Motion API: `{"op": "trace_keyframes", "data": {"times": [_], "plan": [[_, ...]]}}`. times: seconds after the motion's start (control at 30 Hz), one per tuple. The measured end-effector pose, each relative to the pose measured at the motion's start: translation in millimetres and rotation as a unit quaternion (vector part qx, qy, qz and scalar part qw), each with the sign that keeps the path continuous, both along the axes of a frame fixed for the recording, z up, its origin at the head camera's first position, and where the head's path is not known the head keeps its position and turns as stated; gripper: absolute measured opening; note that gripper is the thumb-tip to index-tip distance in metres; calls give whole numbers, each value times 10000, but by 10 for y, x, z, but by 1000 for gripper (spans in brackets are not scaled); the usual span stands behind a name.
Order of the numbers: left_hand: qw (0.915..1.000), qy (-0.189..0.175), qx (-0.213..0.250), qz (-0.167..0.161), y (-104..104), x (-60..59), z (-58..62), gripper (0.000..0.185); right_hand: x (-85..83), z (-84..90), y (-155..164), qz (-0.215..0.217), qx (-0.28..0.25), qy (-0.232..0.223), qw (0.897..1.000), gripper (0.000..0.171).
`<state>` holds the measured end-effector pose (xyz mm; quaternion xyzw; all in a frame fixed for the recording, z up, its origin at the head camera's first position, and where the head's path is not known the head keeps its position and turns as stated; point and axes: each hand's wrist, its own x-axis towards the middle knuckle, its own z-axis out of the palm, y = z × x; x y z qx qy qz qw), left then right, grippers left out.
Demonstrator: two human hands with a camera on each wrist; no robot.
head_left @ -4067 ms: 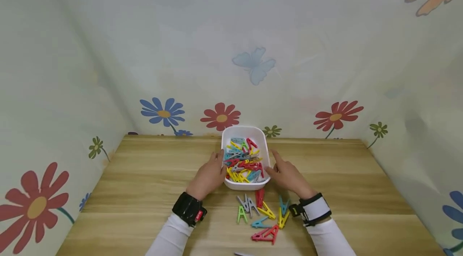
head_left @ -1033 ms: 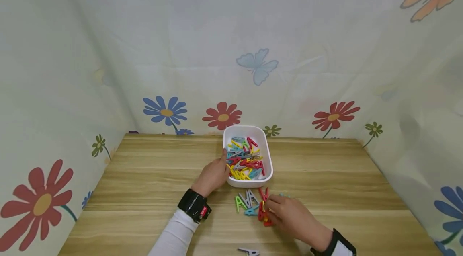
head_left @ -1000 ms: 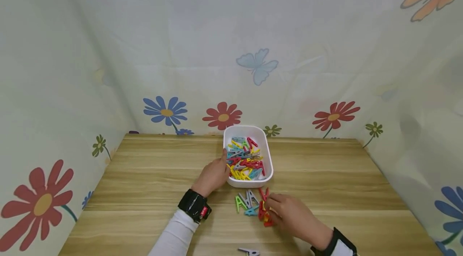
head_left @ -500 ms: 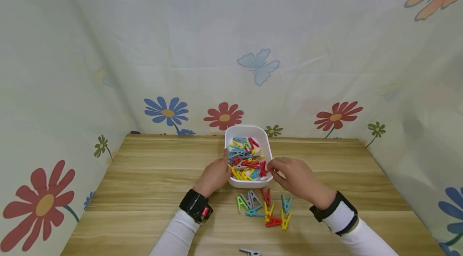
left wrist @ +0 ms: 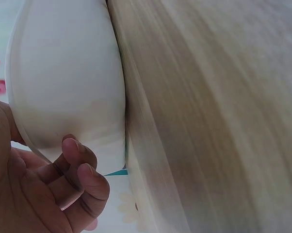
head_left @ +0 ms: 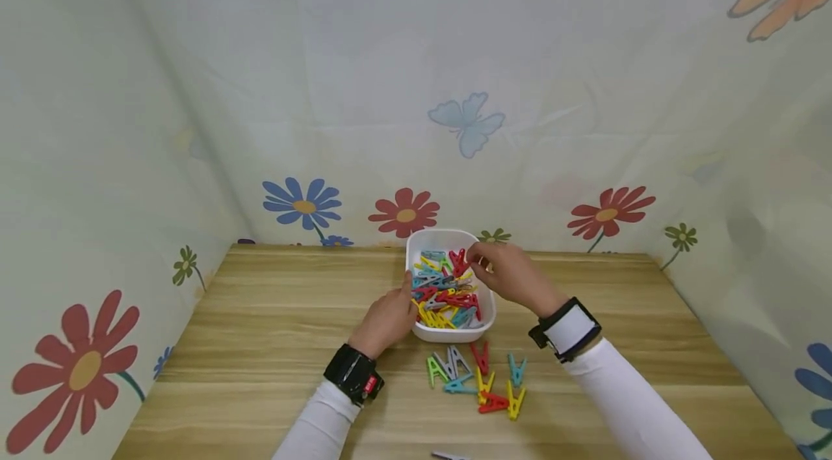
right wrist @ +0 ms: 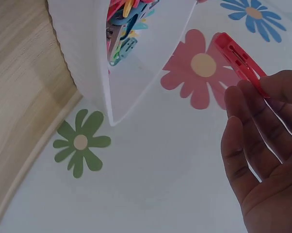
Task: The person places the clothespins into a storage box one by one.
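A white plastic box (head_left: 448,336) full of mixed red, yellow, blue, green and grey clothespins stands toward the back of the table. My left hand (head_left: 385,319) holds its left side, thumb at the rim and bent fingertips against the outer wall (left wrist: 68,73). Over the box's right rear part is my right hand (head_left: 513,278), which pinches a red clothespin (right wrist: 240,60) by one end between thumb and fingers. In front of the box lie several loose clothespins, among them a green one (head_left: 435,371), a red one (head_left: 492,403) and a blue one (head_left: 517,370).
A grey clothespin (head_left: 450,456) lies at the near edge of the view, partly cut off. Behind the wooden table (head_left: 292,315) hangs a pale cloth wall (head_left: 351,84) printed with flowers and butterflies, close to the box's back end.
My right hand left the box's side, picked a red clothespin from the loose ones, and carried it up and back over the box. My left hand has stayed at the box.
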<state>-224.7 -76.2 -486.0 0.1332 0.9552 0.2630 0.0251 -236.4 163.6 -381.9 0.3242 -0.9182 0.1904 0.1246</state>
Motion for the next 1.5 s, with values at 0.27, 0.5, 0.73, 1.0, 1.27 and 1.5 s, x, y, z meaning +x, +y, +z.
{"op": "trace_keyframes", "data": {"times": [0.27, 0.5, 0.73, 1.0, 1.27, 1.5], "plan": [[10000, 5, -47, -50, 37, 29, -35, 68, -303, -113, -116, -224, -90, -209, 9995, 13], [9993, 274, -211, -115, 56, 33, -54, 67, -360, -191, -169, -731, 305, -1281, 9886, 89], [9993, 262, -246, -145, 51, 21, -68, 68, -144, -180, -114, -628, 352, -1108, 9912, 96], [9991, 281, -301, -105, 43, 26, -76, 68, 319, -133, 4, -233, 376, -432, 9981, 93], [9994, 196, -276, -76, 34, 19, -69, 68, 856, -251, 136, -178, 682, -401, 9967, 91], [9992, 254, -309, -67, 13, -38, -76, 68, 1171, -381, 232, -153, 1093, -611, 9920, 86]]}}
